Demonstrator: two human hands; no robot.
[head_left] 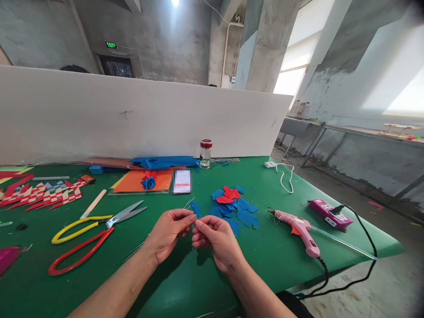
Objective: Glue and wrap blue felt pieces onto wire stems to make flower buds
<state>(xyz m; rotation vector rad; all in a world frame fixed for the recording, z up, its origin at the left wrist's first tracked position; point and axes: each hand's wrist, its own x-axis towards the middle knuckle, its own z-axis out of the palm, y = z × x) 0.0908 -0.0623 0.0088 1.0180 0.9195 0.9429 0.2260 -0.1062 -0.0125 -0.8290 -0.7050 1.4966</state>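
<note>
My left hand (170, 232) and my right hand (217, 238) meet over the middle of the table, thumbs and fingers pinched together. Between their fingertips a small blue paper petal (195, 208) stands up. Both hands are closed at its lower end, and that end is hidden by the fingers. Thin wires (189, 203) show just behind the left fingers; whether they are held or lie on the table I cannot tell. Just beyond my right hand is a loose pile of blue petals (245, 217) with some red petals (228, 195) on top.
Scissors (109, 223) lie open on the left, near a wooden stick (93, 203). A pink glue gun (296, 227) and a purple power strip (330, 215) are on the right. Behind stand a red-lidded jar (206, 154), a phone (182, 181) and a red-and-blue paper flower (149, 181) on orange sheets.
</note>
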